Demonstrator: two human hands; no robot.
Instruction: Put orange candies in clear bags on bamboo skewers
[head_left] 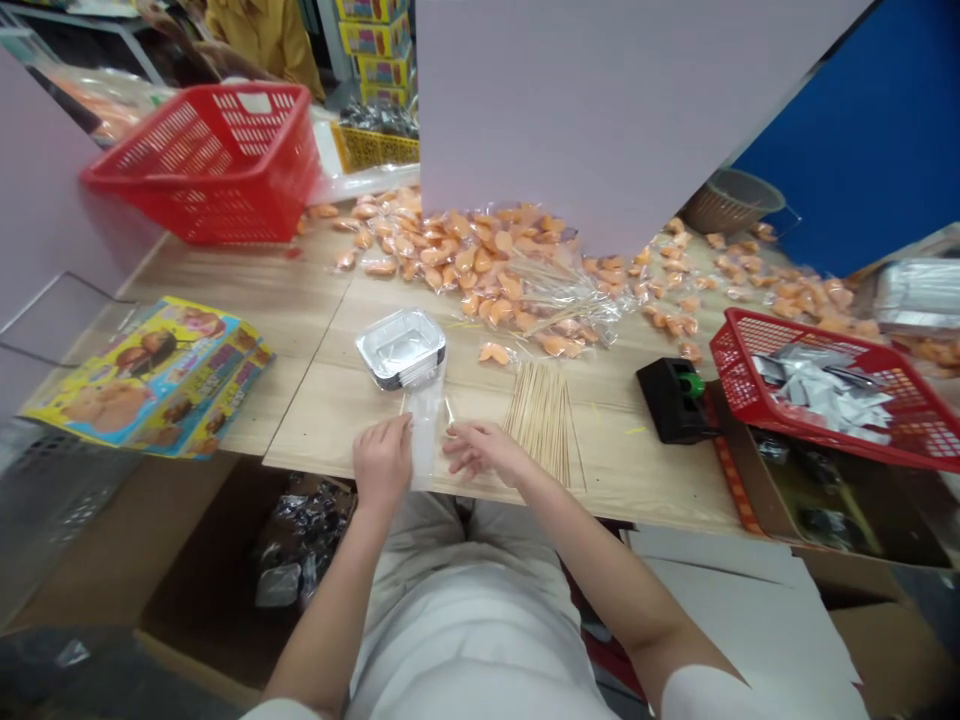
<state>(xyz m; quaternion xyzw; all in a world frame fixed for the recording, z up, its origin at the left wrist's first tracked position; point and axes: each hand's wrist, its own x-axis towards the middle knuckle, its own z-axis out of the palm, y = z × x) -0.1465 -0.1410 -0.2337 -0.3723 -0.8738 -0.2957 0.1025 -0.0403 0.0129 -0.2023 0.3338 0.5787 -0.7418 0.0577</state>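
The pale wood-grain worktable stood against a light partition, with wrapped orange pieces heaped along its far side and a red basket at the back left. At the near edge, a clear plastic sleeve lay between the two hands. The left hand was narrow, its fingertips drawn together and apparently pinching the sleeve's left edge. The right hand was half curled, with the fingers slightly parted; a thin pale piece showed at its fingertips, but whether it was gripped could not be told. As a judgement, sound handling called for keeping the sleeve flat, holding one edge lightly with the left fingertips, and working the free side with the right so that the thin film neither creased nor tore. Both wrists were best kept low, clear of the bamboo skewers. Relative to the hands, the sleeve lay immediately right of the left fingertips and just left of the right hand, its far end running toward the stacked foil trays; whether it touched them could not be told. The skewers lay just beyond the right hand, to its right.
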